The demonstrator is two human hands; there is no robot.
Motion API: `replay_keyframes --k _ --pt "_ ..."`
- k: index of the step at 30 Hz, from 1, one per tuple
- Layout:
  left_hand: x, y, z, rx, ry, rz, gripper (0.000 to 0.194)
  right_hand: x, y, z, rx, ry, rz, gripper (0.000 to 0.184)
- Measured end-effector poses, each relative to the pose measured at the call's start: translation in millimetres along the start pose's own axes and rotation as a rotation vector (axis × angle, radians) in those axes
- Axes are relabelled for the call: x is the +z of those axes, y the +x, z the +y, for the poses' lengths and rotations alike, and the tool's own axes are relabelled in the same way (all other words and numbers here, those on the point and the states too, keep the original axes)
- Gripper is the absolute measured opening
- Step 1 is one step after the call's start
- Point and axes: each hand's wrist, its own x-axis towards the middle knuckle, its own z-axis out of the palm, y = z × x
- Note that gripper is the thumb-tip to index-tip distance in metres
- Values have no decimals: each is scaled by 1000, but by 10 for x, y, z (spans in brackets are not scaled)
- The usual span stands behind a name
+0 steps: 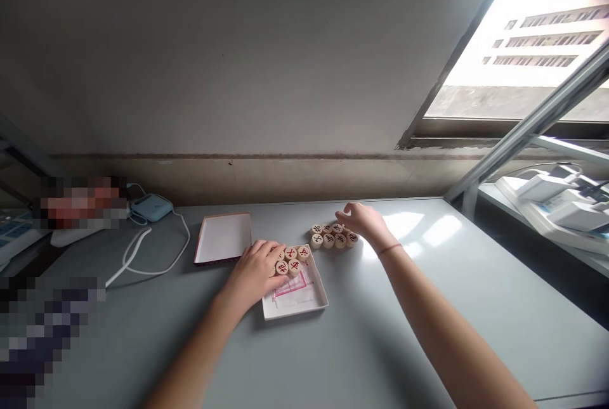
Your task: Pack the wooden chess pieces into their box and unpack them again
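My left hand (259, 263) lies over the left side of a shallow white box (295, 312), its fingers and thumb curled around a cluster of round wooden Chinese chess pieces (288, 261) with red characters. Part of that cluster is hidden under the hand. Inside the box, a sheet with pink lines (291, 288) shows below the pieces. Behind and right of the box, black-marked Chinese chess pieces (328, 241) stand together in two rows on the table. My right hand (365, 222) hovers at their right end, its fingers bent with a gap between thumb and index finger; nothing shows in it.
An open box lid (223, 238) with a white inside lies left of the box. Farther left are a light blue device (152, 207) and a looped white cable (183, 244). A wall stands behind the grey table (361, 345). White adapters (547, 196) sit on a shelf at right.
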Motion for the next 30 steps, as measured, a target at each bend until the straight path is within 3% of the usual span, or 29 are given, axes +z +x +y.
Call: replay_keyframes --k 3,9,11,13,16,20,23,30 --pt "-18 1 22 -21 4 -21 50 0 179 -37 20 -48 -89 19" --pt "-29 -9 12 -2 -4 26 56 -116 175 -112 25 -64 -35 14" --pt "-37 -7 21 8 -8 126 68 -206 13 -132 -55 35 24 17" --pt "-46 -1 57 46 -33 235 71 -258 -239 -174 -240 301 64 20" --pt "-45 6 165 121 -120 305 55 -214 -659 -276 -447 722 -176 30" --pt "-3 0 314 164 -248 316 35 -37 -965 -372 -587 978 -371 25" --pt "33 -5 362 132 -286 322 28 54 -953 -333 -570 1077 -385 29" --pt "108 38 447 105 -300 275 16 72 -812 -125 -358 1201 -211 41"
